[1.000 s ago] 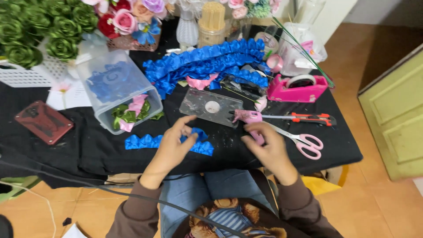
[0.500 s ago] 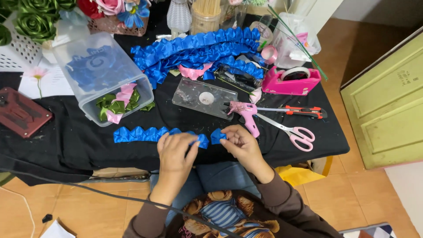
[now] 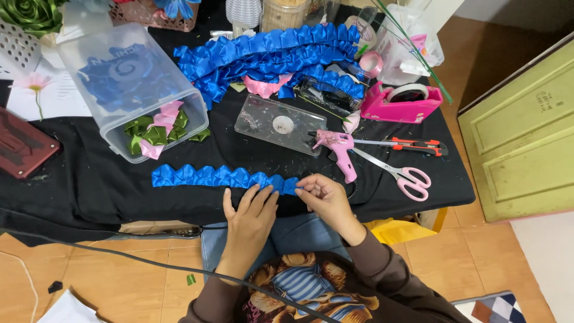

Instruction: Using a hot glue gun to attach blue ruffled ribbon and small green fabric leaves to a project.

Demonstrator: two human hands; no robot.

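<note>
A strip of folded blue ribbon [image 3: 215,177] lies along the front of the black-covered table [image 3: 89,185]. My left hand [image 3: 250,216] rests flat with spread fingers, its fingertips on the strip's right part. My right hand [image 3: 324,198] pinches the strip's right end between thumb and fingers. A pink glue gun [image 3: 338,149] lies just beyond my right hand, next to pink-handled scissors [image 3: 399,173].
A clear tipped plastic box [image 3: 128,90] holds green and pink ribbon pieces. Behind lie a pile of pleated blue ribbon [image 3: 269,57], a clear lid [image 3: 281,124], a pink tape dispenser [image 3: 402,101], a box cutter [image 3: 412,145] and a dark red case [image 3: 21,149]. A yellow-green door panel [image 3: 523,137] stands at right.
Both hands came together on the blue strip's right end. The strip now lies stretched out flatter, and the view has shifted down and left.
</note>
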